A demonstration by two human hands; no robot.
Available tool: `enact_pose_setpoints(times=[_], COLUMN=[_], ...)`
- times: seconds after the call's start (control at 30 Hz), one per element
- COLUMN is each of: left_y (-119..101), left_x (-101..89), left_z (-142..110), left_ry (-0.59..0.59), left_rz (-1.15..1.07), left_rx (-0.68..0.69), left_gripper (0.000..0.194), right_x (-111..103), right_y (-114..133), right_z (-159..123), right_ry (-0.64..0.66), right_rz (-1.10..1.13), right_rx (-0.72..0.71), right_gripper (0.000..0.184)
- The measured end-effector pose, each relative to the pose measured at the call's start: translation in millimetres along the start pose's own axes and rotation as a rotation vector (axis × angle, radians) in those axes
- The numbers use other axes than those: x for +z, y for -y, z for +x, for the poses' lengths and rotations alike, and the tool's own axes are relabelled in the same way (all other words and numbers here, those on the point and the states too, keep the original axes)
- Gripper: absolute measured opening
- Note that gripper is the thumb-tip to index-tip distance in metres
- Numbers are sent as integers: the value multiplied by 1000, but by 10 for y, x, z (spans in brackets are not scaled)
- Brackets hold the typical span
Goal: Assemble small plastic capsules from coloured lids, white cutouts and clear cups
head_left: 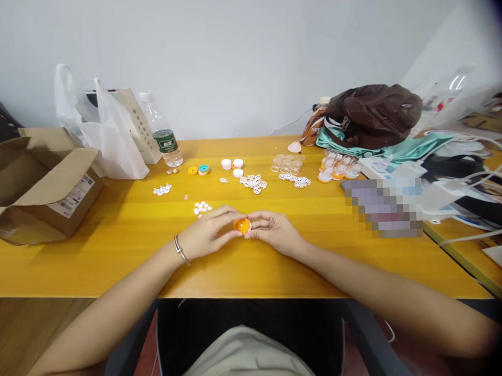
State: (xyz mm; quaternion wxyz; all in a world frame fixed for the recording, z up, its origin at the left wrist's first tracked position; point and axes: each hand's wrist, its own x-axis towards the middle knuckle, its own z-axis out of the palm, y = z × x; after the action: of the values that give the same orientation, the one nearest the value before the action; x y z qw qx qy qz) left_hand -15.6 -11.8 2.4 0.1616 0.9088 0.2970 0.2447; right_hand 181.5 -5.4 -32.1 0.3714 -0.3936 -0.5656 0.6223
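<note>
Between my two hands, just above the table, is a small round orange plastic cup (pixel 243 226) whose hollow side faces me. My left hand (pixel 211 230) pinches its left side with thumb and fingers. From the right, my right hand (pixel 275 231) grips the opposite rim, thumb below and fingers curled. Beyond my left hand lie several small white discs (pixel 202 207). Farther off are white openwork pieces (pixel 253 183), white round caps (pixel 238 172), a yellow ring (pixel 192 171) and a teal-topped round part (pixel 203 169).
A cardboard box (pixel 73 188), white plastic bag (pixel 113 138) and water bottle (pixel 163 136) stand left. Clear rings (pixel 287 163) and clear-topped orange-and-white parts (pixel 338 166) sit at the right back, near a brown bag (pixel 376 115). A blurred-out flat object (pixel 381 208) and white cables (pixel 473 175) lie right.
</note>
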Motion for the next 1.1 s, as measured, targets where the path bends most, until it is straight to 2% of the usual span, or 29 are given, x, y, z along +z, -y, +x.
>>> enact_pose_setpoints(times=[0.37, 0.9, 1.1], left_y=[31, 68, 68], left_x=[27, 89, 83], left_z=[0, -21, -15], left_ry=[51, 5, 19], left_rz=[-18, 77, 78], left_rx=[33, -23, 12], left_gripper=[37, 30, 31], right_x=[6, 13, 16], right_y=[17, -18, -14], right_z=[-2, 7, 9], right_ry=[-7, -10, -11], right_rz=[-11, 13, 46], right_rx=[34, 49, 49], right_gripper=[36, 34, 32])
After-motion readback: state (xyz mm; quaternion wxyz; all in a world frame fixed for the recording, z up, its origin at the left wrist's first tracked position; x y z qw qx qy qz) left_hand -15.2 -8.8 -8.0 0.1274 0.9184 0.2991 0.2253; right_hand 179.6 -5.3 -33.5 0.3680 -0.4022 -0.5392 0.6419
